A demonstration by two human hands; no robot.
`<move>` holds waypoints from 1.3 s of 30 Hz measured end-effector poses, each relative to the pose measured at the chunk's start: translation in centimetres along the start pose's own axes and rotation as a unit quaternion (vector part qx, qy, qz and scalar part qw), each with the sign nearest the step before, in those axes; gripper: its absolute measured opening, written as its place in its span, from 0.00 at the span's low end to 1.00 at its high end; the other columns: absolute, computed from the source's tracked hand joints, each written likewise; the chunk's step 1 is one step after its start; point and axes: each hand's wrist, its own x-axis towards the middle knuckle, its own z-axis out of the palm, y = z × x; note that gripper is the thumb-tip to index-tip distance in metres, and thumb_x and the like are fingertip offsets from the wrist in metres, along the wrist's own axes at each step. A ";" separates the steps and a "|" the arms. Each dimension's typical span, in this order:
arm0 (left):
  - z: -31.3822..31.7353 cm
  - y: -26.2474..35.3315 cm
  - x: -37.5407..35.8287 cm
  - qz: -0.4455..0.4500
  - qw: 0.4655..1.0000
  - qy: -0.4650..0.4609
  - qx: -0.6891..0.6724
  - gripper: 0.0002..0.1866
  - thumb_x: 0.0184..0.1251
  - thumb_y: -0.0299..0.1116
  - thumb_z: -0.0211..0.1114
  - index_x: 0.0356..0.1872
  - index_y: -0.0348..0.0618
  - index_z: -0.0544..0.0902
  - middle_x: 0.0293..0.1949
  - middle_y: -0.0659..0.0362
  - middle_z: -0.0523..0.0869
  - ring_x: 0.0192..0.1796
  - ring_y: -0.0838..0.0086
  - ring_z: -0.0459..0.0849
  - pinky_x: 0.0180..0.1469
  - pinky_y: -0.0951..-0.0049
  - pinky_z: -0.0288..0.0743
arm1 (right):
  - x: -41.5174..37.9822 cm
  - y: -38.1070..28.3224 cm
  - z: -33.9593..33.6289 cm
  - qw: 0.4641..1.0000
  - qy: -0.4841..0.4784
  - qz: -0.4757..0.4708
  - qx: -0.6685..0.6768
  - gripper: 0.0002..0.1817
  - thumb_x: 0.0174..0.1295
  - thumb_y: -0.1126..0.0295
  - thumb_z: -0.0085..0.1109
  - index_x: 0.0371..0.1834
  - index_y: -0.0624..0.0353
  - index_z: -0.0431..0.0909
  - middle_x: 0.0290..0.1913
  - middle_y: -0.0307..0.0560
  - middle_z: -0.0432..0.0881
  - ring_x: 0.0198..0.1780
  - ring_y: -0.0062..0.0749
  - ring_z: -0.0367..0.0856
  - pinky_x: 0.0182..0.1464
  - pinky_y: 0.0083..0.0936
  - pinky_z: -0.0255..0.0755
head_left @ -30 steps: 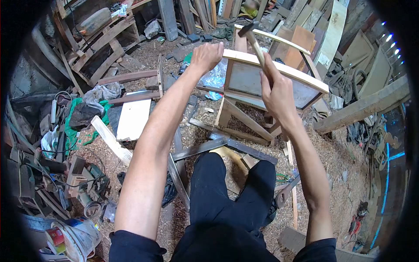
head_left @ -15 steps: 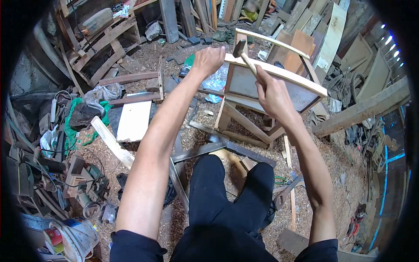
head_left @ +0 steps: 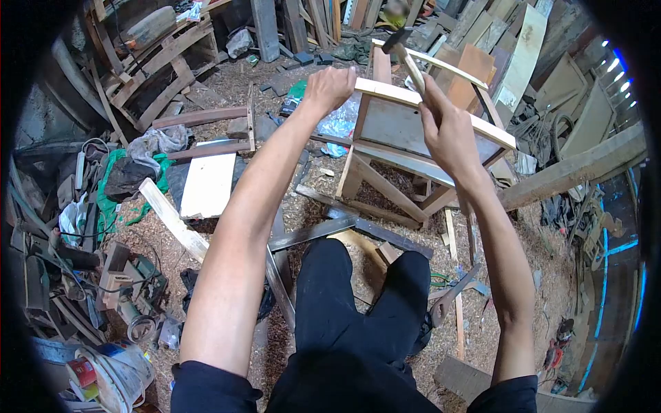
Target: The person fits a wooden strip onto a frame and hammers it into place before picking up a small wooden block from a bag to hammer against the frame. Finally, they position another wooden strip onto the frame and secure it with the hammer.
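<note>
A wooden frame (head_left: 413, 127) with a grey panel and a pale top rail stands tilted ahead of my knees. My left hand (head_left: 329, 89) is closed at the left end of the pale rail, its fingers pressed together; what they pinch is too small to make out. My right hand (head_left: 447, 131) grips the handle of a hammer (head_left: 407, 60), whose dark head is raised above the rail, apart from it. Part of the rail is hidden behind my right hand.
A handsaw (head_left: 451, 299) lies right of my knees. A white board (head_left: 208, 186) and a pale plank (head_left: 172, 219) lie to the left. A thick beam (head_left: 578, 168) slants at the right. Wood shavings cover the floor; buckets (head_left: 117, 375) stand at lower left.
The hammer has risen away from the rail, with my right hand lifted up and slightly right. My left hand has stayed at the rail's left end.
</note>
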 end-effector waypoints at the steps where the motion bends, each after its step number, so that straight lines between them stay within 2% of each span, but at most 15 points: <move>1: 0.0 0.0 0.0 -0.007 1.000 0.007 -0.009 0.24 0.73 0.42 0.43 0.26 0.39 0.81 0.26 0.41 0.82 0.32 0.42 0.82 0.36 0.47 0.77 | -0.1 -0.2 0.1 0.999 0.000 0.023 0.030 0.21 0.63 0.76 0.49 0.61 0.63 0.68 0.33 0.71 0.78 0.38 0.67 0.77 0.42 0.47 0.70; 2: -0.1 0.1 -0.2 -0.008 1.000 0.007 -0.010 0.24 0.73 0.42 0.43 0.26 0.39 0.81 0.26 0.41 0.82 0.32 0.42 0.82 0.36 0.47 0.77 | 0.0 2.2 1.4 0.999 -0.040 -0.002 0.014 0.26 0.62 0.75 0.52 0.66 0.58 0.67 0.36 0.70 0.79 0.40 0.60 0.81 0.44 0.38 0.72; 5: -0.7 0.2 0.1 0.014 1.000 0.019 0.007 0.24 0.73 0.42 0.43 0.25 0.38 0.81 0.25 0.41 0.82 0.32 0.42 0.82 0.36 0.47 0.77 | 0.1 2.8 1.3 0.995 -0.052 -0.042 -0.074 0.25 0.62 0.74 0.53 0.65 0.59 0.68 0.38 0.69 0.80 0.42 0.55 0.83 0.46 0.37 0.72; 6: -0.8 0.2 0.0 0.015 1.000 0.014 0.013 0.24 0.73 0.42 0.43 0.25 0.38 0.81 0.25 0.41 0.82 0.32 0.42 0.82 0.37 0.47 0.77 | 0.3 2.4 1.0 0.995 -0.052 -0.043 -0.072 0.25 0.62 0.74 0.53 0.65 0.59 0.68 0.38 0.69 0.80 0.42 0.55 0.83 0.46 0.37 0.72; 8: -0.5 0.3 -0.3 0.014 1.000 0.006 0.014 0.24 0.73 0.42 0.42 0.25 0.37 0.81 0.25 0.40 0.82 0.32 0.42 0.82 0.37 0.48 0.77 | 0.6 1.8 0.3 0.999 -0.001 -0.043 -0.015 0.23 0.62 0.75 0.50 0.62 0.61 0.68 0.34 0.72 0.78 0.39 0.68 0.77 0.41 0.47 0.71; 11: -0.1 0.0 -0.2 -0.005 1.000 -0.001 -0.003 0.25 0.73 0.43 0.42 0.26 0.37 0.81 0.25 0.40 0.82 0.32 0.41 0.82 0.38 0.48 0.77 | 0.5 1.6 0.8 0.995 0.073 -0.049 0.039 0.21 0.63 0.74 0.49 0.61 0.60 0.70 0.34 0.72 0.78 0.39 0.66 0.78 0.41 0.48 0.70; 14: -0.9 0.8 -0.4 -0.005 1.000 0.006 -0.016 0.25 0.73 0.43 0.42 0.26 0.37 0.81 0.26 0.41 0.82 0.32 0.41 0.82 0.38 0.48 0.77 | 0.5 3.2 0.8 0.991 -0.084 -0.050 -0.087 0.21 0.62 0.75 0.50 0.59 0.63 0.70 0.34 0.72 0.78 0.41 0.65 0.79 0.45 0.48 0.70; 21: -0.5 0.4 -0.2 -0.005 1.000 -0.017 0.000 0.24 0.73 0.42 0.42 0.28 0.37 0.82 0.28 0.40 0.83 0.34 0.41 0.82 0.40 0.47 0.77 | 0.2 0.6 -0.6 0.997 0.045 -0.065 -0.015 0.22 0.62 0.75 0.50 0.61 0.64 0.69 0.33 0.69 0.80 0.37 0.64 0.80 0.43 0.45 0.72; 25: -0.6 0.3 0.0 0.000 1.000 -0.011 0.006 0.23 0.72 0.41 0.43 0.27 0.37 0.82 0.28 0.40 0.83 0.34 0.42 0.83 0.40 0.48 0.78 | -0.8 1.0 0.5 0.999 0.028 -0.039 0.007 0.21 0.62 0.75 0.50 0.60 0.64 0.69 0.34 0.70 0.79 0.38 0.64 0.79 0.44 0.46 0.71; 27: -0.4 0.2 -0.1 0.002 1.000 -0.010 0.007 0.23 0.72 0.40 0.43 0.27 0.37 0.82 0.28 0.41 0.83 0.34 0.42 0.83 0.40 0.48 0.78 | -0.5 2.6 1.4 0.996 -0.039 -0.073 -0.046 0.21 0.62 0.76 0.51 0.59 0.64 0.71 0.33 0.70 0.79 0.37 0.64 0.79 0.43 0.46 0.71; 33: 0.1 -0.2 0.1 0.054 0.997 -0.008 0.048 0.23 0.72 0.40 0.44 0.25 0.35 0.81 0.28 0.41 0.84 0.33 0.43 0.83 0.38 0.49 0.79 | 0.0 0.8 0.1 0.998 0.038 -0.051 0.006 0.20 0.62 0.76 0.50 0.59 0.62 0.71 0.31 0.70 0.78 0.36 0.63 0.79 0.40 0.48 0.70; 35: -1.4 0.7 -0.1 0.030 0.999 -0.012 0.026 0.23 0.72 0.40 0.44 0.25 0.35 0.81 0.28 0.41 0.84 0.33 0.43 0.83 0.38 0.49 0.79 | -0.2 2.6 1.7 0.998 -0.021 -0.060 -0.029 0.24 0.63 0.75 0.51 0.65 0.58 0.68 0.33 0.68 0.79 0.34 0.56 0.82 0.41 0.39 0.73; 36: -1.2 0.5 -0.1 0.029 0.999 -0.008 0.027 0.23 0.72 0.40 0.44 0.25 0.35 0.81 0.28 0.41 0.84 0.33 0.43 0.83 0.38 0.49 0.79 | -0.7 2.1 2.3 0.997 -0.066 0.005 -0.048 0.24 0.62 0.75 0.51 0.64 0.59 0.68 0.33 0.68 0.79 0.34 0.57 0.82 0.41 0.39 0.74; 37: -0.9 0.5 -0.2 0.009 1.000 -0.004 0.013 0.24 0.72 0.40 0.43 0.25 0.35 0.81 0.28 0.41 0.83 0.33 0.43 0.83 0.39 0.49 0.79 | -0.7 2.1 2.2 0.995 -0.059 -0.025 -0.073 0.24 0.62 0.76 0.50 0.64 0.59 0.68 0.34 0.69 0.80 0.36 0.56 0.83 0.42 0.39 0.74; 39: -0.5 0.0 0.1 -0.011 1.000 -0.002 0.000 0.24 0.72 0.40 0.43 0.25 0.35 0.81 0.28 0.41 0.83 0.34 0.43 0.83 0.39 0.49 0.79 | -0.7 1.5 2.0 0.997 -0.045 -0.046 -0.031 0.24 0.60 0.79 0.49 0.63 0.64 0.67 0.30 0.70 0.80 0.32 0.62 0.81 0.38 0.47 0.73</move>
